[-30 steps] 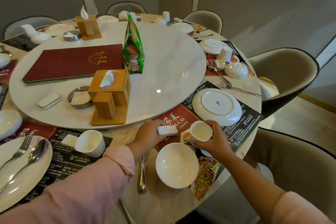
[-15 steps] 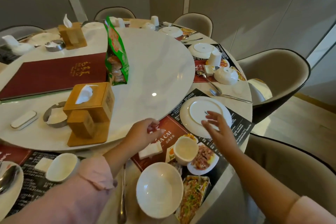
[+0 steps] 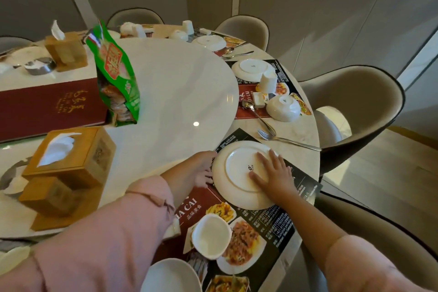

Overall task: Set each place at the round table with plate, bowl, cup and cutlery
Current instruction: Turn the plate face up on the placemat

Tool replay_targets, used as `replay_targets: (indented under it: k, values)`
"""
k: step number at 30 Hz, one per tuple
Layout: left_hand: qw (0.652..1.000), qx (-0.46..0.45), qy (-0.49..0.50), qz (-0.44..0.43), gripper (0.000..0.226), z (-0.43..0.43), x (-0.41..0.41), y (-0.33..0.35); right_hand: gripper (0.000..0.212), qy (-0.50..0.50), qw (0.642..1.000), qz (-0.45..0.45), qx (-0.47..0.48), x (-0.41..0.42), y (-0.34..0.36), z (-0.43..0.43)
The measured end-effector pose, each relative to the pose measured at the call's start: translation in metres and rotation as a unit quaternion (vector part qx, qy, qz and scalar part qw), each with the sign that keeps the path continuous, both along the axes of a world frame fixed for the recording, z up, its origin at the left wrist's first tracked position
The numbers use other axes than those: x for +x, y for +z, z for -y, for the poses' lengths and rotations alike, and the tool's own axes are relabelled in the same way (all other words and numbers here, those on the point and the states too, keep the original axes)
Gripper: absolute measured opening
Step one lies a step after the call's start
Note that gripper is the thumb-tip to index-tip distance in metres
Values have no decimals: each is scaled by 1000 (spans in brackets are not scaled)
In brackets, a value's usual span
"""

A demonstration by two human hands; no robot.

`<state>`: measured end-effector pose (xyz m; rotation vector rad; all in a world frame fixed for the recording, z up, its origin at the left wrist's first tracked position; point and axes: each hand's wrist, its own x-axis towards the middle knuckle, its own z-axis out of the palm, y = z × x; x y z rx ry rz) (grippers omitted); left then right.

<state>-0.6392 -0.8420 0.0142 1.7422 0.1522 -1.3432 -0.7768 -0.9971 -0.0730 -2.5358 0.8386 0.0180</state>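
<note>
A white plate [image 3: 237, 168] lies upside down on the printed placemat [image 3: 258, 227] in front of me. My right hand [image 3: 272, 172] rests flat on its right half with straight fingers. My left hand [image 3: 201, 168] touches the plate's left rim; its fingertips are hidden at the edge. A white cup [image 3: 211, 236] stands upright on the placemat nearer to me, and a white bowl [image 3: 170, 276] sits at the bottom edge. A fork [image 3: 288, 139] and a spoon [image 3: 259, 116] lie on the table beyond the plate.
The neighbouring place to the right holds an upturned plate [image 3: 251, 69], cup [image 3: 269, 82] and bowl [image 3: 283, 108]. The white turntable [image 3: 180, 92] carries a green snack bag [image 3: 116, 78], a red menu [image 3: 47, 106] and wooden tissue boxes [image 3: 68, 156]. Padded chairs [image 3: 355, 106] ring the table.
Both hands let go of the small white block and the cup, which now stands on the placemat, and moved forward to the upturned plate. My view has shifted to the right.
</note>
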Motion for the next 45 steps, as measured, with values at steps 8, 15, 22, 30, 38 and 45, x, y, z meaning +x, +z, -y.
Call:
replay_targets:
  k: [8, 15, 22, 30, 38, 45]
  values:
    - [998, 36, 33, 34, 21, 8, -3, -12, 68, -3, 1000, 22, -2, -1, -3, 0]
    - [992, -61, 110, -21, 40, 8, -12, -8, 64, 9, 993, 63, 97, -9, 13, 7]
    - [986, -125, 111, 1, 37, 15, -9, 20, 68, 112, 959, 253, 53, -40, 33, -22]
    - [979, -165, 123, -12, 50, 17, -1, 32, 49, 161, 895, 398, -122, -29, 71, -7]
    - [990, -93, -34, 104, 89, 19, -8, 6, 34, -99, 911, 393, 77, -15, 94, 5]
    - [982, -28, -124, 143, 85, 4, -16, 5, 29, -244, 890, 336, 190, -21, 55, 12]
